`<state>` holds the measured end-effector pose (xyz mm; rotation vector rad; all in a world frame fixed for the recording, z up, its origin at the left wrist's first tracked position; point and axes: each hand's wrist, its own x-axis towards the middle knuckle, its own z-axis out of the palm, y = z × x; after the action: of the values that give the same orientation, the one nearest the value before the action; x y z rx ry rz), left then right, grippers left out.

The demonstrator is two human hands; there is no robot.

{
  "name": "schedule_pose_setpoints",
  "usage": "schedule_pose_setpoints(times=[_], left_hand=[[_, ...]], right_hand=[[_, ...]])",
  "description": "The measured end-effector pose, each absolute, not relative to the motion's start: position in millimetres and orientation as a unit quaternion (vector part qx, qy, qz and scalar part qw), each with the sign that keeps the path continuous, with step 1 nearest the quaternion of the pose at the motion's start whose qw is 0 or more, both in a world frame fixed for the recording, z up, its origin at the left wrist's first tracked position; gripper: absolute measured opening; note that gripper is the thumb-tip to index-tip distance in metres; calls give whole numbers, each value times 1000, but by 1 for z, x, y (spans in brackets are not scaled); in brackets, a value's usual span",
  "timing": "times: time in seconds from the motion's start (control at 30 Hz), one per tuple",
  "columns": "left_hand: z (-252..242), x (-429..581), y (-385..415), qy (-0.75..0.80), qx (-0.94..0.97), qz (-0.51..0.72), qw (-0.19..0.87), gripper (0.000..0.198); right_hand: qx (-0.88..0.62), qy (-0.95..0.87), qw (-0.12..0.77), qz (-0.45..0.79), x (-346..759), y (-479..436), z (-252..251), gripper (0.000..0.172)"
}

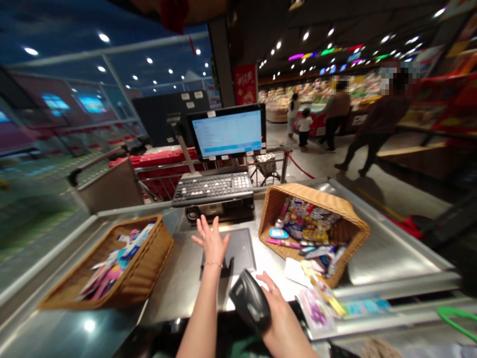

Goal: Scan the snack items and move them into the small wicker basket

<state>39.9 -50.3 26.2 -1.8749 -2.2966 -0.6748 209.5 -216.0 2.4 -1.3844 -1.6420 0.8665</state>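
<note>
My left hand (213, 242) is raised over the metal counter with its fingers spread and nothing in them; a bracelet circles the wrist. Beneath and beside it lies a dark flat pad (240, 251). My right hand (276, 303) holds a black handheld scanner (250, 301), low in the middle of the view. To the right, a tilted wicker basket (313, 191) contains many small packaged items. Packs, one with purple pieces (316, 309), lie in front of that basket. At the left, another wicker basket (149, 266) holds colourful packages.
A keyboard (214, 189) stands at the counter's back below a lit monitor (228, 132). Behind are red carts (160, 171). Several people, one in dark clothes (378, 117), are on the shop floor at right. A green loop (452, 318) lies at lower right.
</note>
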Motion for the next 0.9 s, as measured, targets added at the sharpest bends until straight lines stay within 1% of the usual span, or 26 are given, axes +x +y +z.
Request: schedule_pose_setpoints(times=[0.27,0.53,0.9], left_hand=[[21,65,-53,-722,-655,-220,38,66],[14,84,-56,-697,-685,-211,24,67],[12,106,-61,-671,-718,-185,7,71]], right_hand=[[-553,-635,421,337,211,-216,-8,44],[-570,-617,430,333,211,-216,-2,44],[-584,-597,451,314,216,-214,-8,40]])
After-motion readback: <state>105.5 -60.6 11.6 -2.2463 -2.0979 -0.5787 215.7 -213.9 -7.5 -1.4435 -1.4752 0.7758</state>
